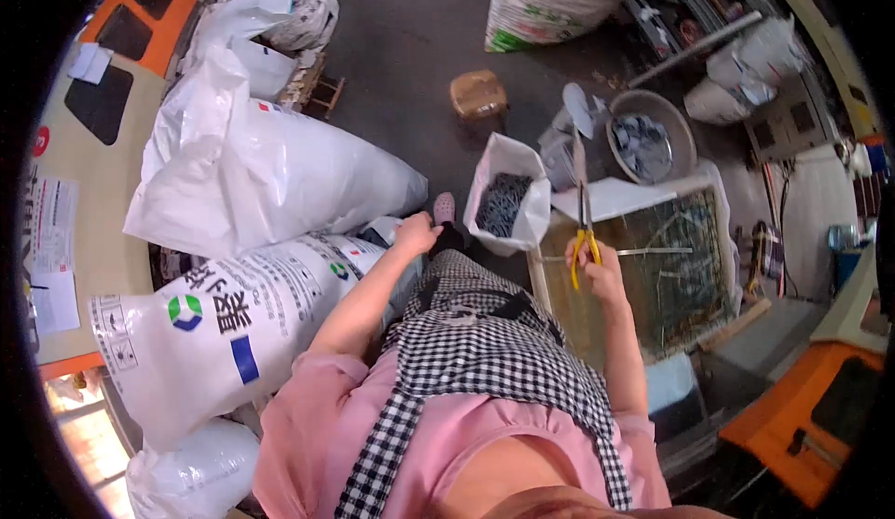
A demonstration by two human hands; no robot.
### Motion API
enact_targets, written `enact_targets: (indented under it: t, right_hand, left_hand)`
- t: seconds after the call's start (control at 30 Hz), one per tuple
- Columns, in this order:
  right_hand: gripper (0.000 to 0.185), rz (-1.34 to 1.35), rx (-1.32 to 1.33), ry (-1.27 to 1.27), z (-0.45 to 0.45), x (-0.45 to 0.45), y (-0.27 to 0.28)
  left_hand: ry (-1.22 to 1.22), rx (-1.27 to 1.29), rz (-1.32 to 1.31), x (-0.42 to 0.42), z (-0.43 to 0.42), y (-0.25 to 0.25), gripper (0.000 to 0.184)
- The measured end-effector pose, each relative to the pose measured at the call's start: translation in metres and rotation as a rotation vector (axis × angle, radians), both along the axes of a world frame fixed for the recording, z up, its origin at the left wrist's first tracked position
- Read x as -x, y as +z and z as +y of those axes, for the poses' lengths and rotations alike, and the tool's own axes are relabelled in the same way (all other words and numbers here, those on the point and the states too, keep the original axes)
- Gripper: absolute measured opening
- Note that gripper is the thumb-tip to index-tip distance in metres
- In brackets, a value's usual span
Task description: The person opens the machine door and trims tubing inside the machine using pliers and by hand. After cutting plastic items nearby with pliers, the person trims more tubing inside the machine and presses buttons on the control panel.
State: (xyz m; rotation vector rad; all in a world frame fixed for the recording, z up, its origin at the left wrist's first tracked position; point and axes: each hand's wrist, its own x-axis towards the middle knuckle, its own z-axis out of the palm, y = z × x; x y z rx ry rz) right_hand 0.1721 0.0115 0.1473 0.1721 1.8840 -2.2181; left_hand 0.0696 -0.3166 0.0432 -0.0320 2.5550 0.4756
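My right hand (598,269) is closed around the yellow handles of long-jawed pliers (585,218), whose metal jaws point away from me. Their tips reach close to a pale oval disc (576,107); whether they touch it, I cannot tell. My left hand (417,235) has its fingers curled together beside the printed white sack (247,319); anything inside them is hidden. Between and beyond my hands stands an open white bag (536,210) with dark grey strands or pieces (503,204) in it. Right of it lies a shallow framed tray (550,319) holding murky liquid and a metal bar.
Another large white sack (308,160) leans at the left. Ahead are a small brown stool (478,95) and a filled woven bag (550,6). A round tub (685,146) of grey pieces sits at right. Orange-and-beige machines (802,426) flank both sides.
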Motion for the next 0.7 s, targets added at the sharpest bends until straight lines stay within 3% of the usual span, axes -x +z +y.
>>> enact_targets:
  t: [0.13,0.17,0.27,0.37,0.47,0.7]
  right_hand:
    - [0.013,-0.018,-0.008,-0.087,-0.022,0.057,0.008]
    - [0.013,-0.029,-0.024,-0.107,-0.028,0.073,0.009]
    - [0.012,-0.083,0.030,-0.170,-0.048,0.119,0.025]
    - [0.012,-0.155,0.030,-0.227,-0.071,0.173,0.030]
    - [0.013,-0.148,0.042,-0.246,-0.090,0.221,0.030]
    - [0.015,-0.247,-0.023,-0.203,-0.112,0.308,0.071]
  left_hand:
    - [-0.057,0.008,0.060,0.106,0.000,-0.032,0.040]
    - [-0.096,0.023,-0.029,0.137,0.002,-0.034,0.041]
    - [-0.199,0.074,-0.162,0.214,0.010,-0.005,0.042]
    - [-0.257,0.131,-0.186,0.286,-0.005,-0.011,0.043]
    - [-0.194,0.208,-0.228,0.353,-0.026,-0.016,0.040]
    - [-0.067,0.246,-0.326,0.419,-0.065,-0.023,0.041]
